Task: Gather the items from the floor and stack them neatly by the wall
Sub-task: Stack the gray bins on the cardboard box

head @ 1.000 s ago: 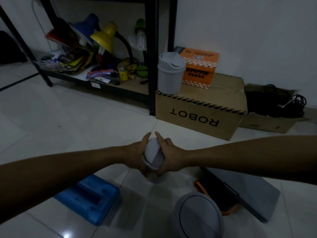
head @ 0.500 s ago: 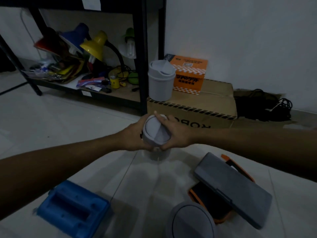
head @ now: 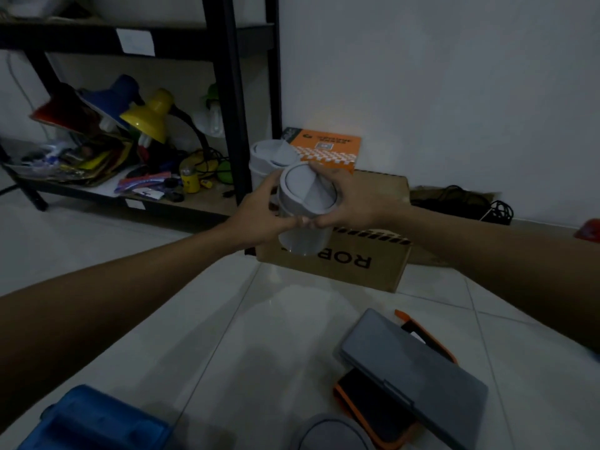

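Observation:
My left hand [head: 259, 216] and my right hand [head: 344, 203] both grip a small grey bin with a swing lid [head: 305, 206], held in the air in front of the "ROBOT" cardboard box [head: 367, 254]. A matching grey bin [head: 268, 157] stands on that box, partly hidden behind the held one. An orange box [head: 328, 151] leans behind it by the wall. On the floor lie a grey flat case [head: 412, 371] over an orange-edged black case [head: 373, 414], a blue case [head: 94, 423] and another grey bin lid [head: 331, 433].
A black metal shelf [head: 237, 102] at the left holds desk lamps [head: 149, 118] and clutter. Black cables [head: 461, 203] lie on a flat carton by the white wall at the right. White floor tiles [head: 266, 336] spread between me and the box.
Both hands have lifted the small grey bin up from the floor and carried it forward toward the cardboard box. The view has moved closer to the wall.

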`<move>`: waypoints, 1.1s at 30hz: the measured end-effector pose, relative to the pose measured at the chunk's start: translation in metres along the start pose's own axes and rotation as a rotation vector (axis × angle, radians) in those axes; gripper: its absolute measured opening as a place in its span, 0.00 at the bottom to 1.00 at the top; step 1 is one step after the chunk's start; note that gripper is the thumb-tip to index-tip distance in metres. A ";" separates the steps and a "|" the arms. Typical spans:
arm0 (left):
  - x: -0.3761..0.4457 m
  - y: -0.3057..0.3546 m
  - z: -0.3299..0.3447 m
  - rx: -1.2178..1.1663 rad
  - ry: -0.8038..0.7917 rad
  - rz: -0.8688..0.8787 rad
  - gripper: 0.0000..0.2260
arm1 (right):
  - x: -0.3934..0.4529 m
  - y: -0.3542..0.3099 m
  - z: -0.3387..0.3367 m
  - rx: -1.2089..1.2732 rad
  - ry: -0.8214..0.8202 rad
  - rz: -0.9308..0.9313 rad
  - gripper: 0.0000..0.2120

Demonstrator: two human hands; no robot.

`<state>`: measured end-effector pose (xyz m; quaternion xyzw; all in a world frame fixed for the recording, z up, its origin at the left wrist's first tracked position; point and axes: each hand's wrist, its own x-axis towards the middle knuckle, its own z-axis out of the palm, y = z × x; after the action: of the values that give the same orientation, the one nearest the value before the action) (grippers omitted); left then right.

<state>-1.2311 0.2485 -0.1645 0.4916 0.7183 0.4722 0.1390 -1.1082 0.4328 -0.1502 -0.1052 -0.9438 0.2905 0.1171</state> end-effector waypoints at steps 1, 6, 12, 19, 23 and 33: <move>0.006 0.003 0.004 -0.007 0.031 0.017 0.40 | 0.000 0.003 -0.006 0.030 0.030 0.002 0.54; 0.032 0.009 0.025 -0.083 0.090 0.032 0.34 | 0.006 0.020 -0.021 0.007 0.105 0.048 0.55; 0.058 -0.001 0.038 -0.201 0.085 0.002 0.37 | 0.027 0.040 -0.018 0.026 0.131 0.093 0.58; 0.065 -0.013 0.049 -0.250 -0.047 -0.128 0.35 | 0.039 0.059 -0.011 0.074 0.204 0.160 0.44; 0.065 -0.024 0.059 -0.209 -0.071 -0.175 0.38 | 0.043 0.066 -0.005 0.079 0.250 0.143 0.40; 0.078 -0.029 0.061 -0.197 -0.091 -0.223 0.45 | 0.051 0.063 0.006 0.144 0.306 0.072 0.32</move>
<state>-1.2448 0.3444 -0.1990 0.4137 0.7116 0.4995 0.2703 -1.1506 0.4940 -0.1832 -0.1733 -0.8873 0.3422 0.2561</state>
